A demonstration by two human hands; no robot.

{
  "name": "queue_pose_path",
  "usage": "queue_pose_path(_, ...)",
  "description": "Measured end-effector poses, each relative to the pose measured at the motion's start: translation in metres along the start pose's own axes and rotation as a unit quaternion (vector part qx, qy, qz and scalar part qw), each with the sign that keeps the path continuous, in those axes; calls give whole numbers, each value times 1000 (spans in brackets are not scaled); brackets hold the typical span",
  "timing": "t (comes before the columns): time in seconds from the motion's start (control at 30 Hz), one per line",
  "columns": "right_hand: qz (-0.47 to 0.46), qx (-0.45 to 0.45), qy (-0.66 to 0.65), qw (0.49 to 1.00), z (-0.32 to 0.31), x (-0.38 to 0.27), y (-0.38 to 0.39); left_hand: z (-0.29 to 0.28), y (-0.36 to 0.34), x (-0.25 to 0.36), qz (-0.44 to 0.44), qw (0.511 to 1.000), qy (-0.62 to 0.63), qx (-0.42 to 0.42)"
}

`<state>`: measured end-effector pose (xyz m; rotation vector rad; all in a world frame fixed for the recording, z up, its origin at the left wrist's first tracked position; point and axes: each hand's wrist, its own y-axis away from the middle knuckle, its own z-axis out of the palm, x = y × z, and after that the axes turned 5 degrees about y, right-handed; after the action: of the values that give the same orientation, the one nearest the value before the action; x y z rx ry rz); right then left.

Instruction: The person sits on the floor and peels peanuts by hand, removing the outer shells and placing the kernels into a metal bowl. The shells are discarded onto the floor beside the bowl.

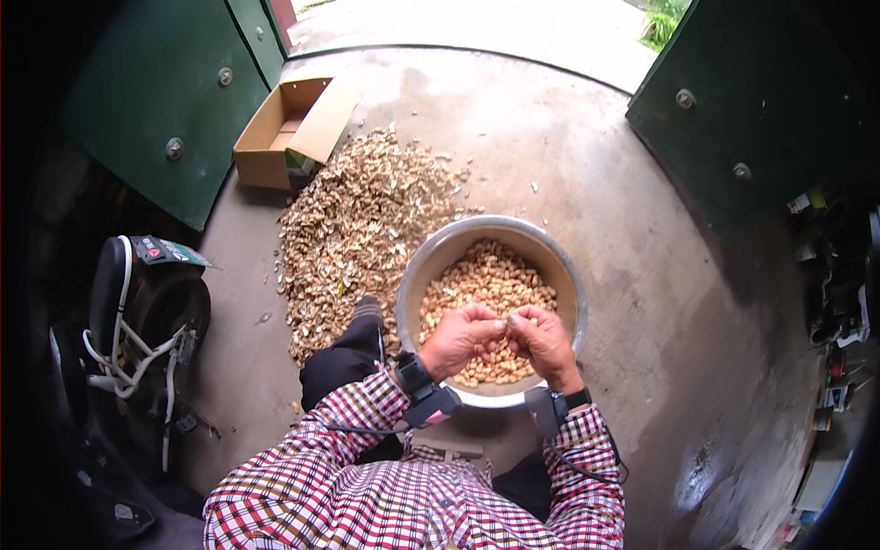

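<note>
Over a wide metal basin (566, 266) my two hands meet, fingertips nearly touching. Unshelled peanuts (490, 275) fill much of the basin's bottom. My left hand (461, 340) has its thumb and fingers pinched together. Opposite it, my right hand (543, 344) pinches too, thumb against forefinger. Whatever lies between the fingertips is too small and covered to make out; it may be a peanut. Left of the basin spreads a large heap of broken peanut shells (353, 215) on the floor.
An open cardboard box (295, 133) stands behind the shell heap. Green metal doors (156, 101) flank the bright doorway. A white-framed object with a dark seat-like top (119, 302) is at the left. Cluttered shelves (839, 367) line the right side. The concrete floor (660, 348) has dark damp patches.
</note>
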<state>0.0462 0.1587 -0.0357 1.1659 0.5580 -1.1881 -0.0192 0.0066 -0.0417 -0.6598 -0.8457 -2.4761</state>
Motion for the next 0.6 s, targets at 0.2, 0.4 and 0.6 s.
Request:
queue_pose_path(0.2,28,-1,17,999,4,-1,2,-3,7,2,-6,1000,30,1)
queue_pose_path(0.4,-30,30,92,995,6,-3,0,2,6,5,-49,999,-23,3)
queue_pose_path(0.6,-89,19,185,979,5,0,1,-2,5,3,-61,998,7,-10)
